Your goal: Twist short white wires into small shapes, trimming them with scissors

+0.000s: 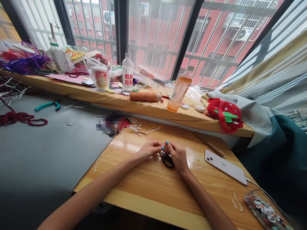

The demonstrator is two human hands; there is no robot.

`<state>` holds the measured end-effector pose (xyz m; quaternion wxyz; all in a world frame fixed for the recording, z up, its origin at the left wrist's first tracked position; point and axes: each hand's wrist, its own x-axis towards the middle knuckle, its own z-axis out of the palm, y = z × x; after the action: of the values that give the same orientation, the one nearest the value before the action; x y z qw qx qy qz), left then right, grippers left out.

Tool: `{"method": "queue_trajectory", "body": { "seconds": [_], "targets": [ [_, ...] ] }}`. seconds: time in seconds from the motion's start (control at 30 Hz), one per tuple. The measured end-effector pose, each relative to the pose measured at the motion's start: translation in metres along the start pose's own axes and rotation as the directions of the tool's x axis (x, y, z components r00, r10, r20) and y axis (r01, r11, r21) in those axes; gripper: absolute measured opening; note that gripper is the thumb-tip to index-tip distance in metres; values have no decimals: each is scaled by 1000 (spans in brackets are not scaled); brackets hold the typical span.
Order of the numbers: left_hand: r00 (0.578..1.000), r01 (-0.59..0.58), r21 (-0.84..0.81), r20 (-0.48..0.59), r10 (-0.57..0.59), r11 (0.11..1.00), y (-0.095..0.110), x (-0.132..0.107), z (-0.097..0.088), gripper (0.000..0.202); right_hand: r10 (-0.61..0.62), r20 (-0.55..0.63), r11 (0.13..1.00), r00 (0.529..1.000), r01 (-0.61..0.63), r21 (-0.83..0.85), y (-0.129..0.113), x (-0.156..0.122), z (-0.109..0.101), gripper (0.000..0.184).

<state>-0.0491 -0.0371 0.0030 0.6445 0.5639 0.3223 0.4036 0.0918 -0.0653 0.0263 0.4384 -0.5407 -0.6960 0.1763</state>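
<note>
My left hand [150, 149] and my right hand [177, 155] meet over the wooden table [153, 188], fingertips pinched together around a tiny orange-brown piece [164, 145] that is too small to name. Both hands have their fingers closed in a pinch. Black-handled scissors [167, 160] lie on the table just under my right hand. A spool of orange-brown cord [144, 96] lies on the yellow window ledge beyond.
A white phone [224, 166] lies face down to the right, a flower-patterned case [265, 211] near the front right corner. On the ledge stand a water bottle [127, 74], an orange drink bottle [179, 89] and a strawberry pouch [225, 114]. Teal pliers [48, 104] and dark red cord [20, 118] lie on the grey mat at left.
</note>
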Motion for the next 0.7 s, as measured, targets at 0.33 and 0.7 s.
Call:
{"method": "queue_trajectory", "body": {
  "seconds": [0.33,0.7],
  "targets": [
    [989,-144,241,70,131,960,8,-5,0,17,-90,35,986,995,94,-138,-5,1,-4,32],
    [970,-243,559,134,203,793,9,-11,1,8,-13,34,999,999,14,-48,-6,1,-4,33]
  ]
}}
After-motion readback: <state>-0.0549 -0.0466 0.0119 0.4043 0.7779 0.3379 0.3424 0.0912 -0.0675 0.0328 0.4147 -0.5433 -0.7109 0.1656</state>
